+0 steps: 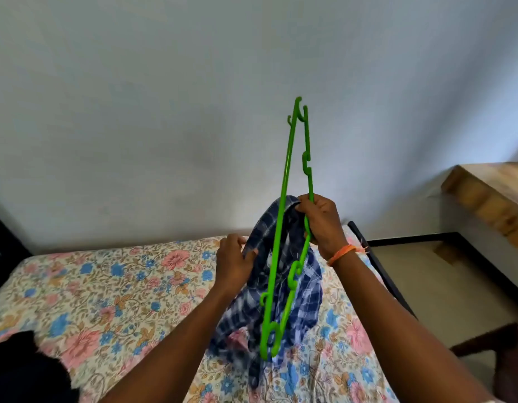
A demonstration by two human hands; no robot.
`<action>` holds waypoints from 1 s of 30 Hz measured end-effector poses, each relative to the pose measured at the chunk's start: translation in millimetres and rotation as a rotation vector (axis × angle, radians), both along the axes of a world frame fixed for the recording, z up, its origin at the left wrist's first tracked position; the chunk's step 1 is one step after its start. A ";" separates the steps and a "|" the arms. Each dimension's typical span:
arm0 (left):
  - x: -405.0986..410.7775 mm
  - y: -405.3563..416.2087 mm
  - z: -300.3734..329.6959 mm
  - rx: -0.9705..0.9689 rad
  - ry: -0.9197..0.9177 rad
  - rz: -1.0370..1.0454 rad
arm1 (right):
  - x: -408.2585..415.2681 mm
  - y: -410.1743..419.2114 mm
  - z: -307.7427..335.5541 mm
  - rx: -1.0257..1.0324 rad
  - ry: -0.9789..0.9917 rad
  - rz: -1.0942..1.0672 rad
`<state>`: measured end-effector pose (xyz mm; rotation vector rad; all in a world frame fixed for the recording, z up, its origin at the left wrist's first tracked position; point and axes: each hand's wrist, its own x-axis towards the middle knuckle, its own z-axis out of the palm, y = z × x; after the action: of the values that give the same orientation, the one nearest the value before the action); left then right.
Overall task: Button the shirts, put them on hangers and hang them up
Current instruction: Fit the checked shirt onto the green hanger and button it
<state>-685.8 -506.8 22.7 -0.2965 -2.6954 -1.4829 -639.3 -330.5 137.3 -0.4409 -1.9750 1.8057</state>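
Observation:
A blue and white checked shirt (307, 289) hangs in the air over the bed, its lower part trailing onto the floral sheet. A bright green plastic hanger (286, 181) stands almost on end in front of it, one end pointing up toward the wall. My right hand (321, 222) grips the hanger's middle together with the shirt's collar. My left hand (233, 263) pinches the shirt's fabric at its left edge, a little lower.
A bed with a floral sheet (106, 292) fills the lower left. A dark garment (25, 370) lies at its near left corner. A wooden-topped counter (490, 199) stands at the right, with bare floor (443, 286) beside the bed's black frame.

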 end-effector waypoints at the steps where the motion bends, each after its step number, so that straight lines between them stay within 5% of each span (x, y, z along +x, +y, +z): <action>1: -4.7 2.8 -2.4 0.012 -0.001 0.003 | 2.5 1.7 3.1 -0.038 -0.012 -0.006; 5: -10.9 6.9 8.2 0.123 -0.184 -0.175 | 11.4 11.6 8.1 -0.056 -0.040 -0.039; 9: -19.6 -2.8 28.8 0.816 -0.920 -0.369 | 21.3 31.0 3.3 -0.001 -0.045 -0.093; 13: -39.0 -23.7 36.4 0.750 -1.053 -0.586 | 29.4 55.6 -2.3 0.083 -0.088 -0.134; 18: -42.4 -22.8 46.6 0.340 -0.806 -0.642 | 25.1 59.4 -2.6 0.147 -0.088 -0.137; 21: -43.1 -11.2 44.2 0.046 -0.470 -0.554 | 18.3 58.9 -0.8 0.163 -0.065 -0.143; 25: -29.0 8.5 54.6 -0.033 0.055 -0.493 | 8.3 60.0 3.4 0.224 -0.053 -0.171; 30: -19.5 13.8 53.0 -0.435 0.452 -0.463 | 5.5 60.3 13.8 0.208 -0.037 -0.185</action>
<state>-705.3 -493.1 75.7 -1.1812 -2.6232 -0.7256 -633.8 -270.1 151.1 -0.5721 -2.0470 1.4735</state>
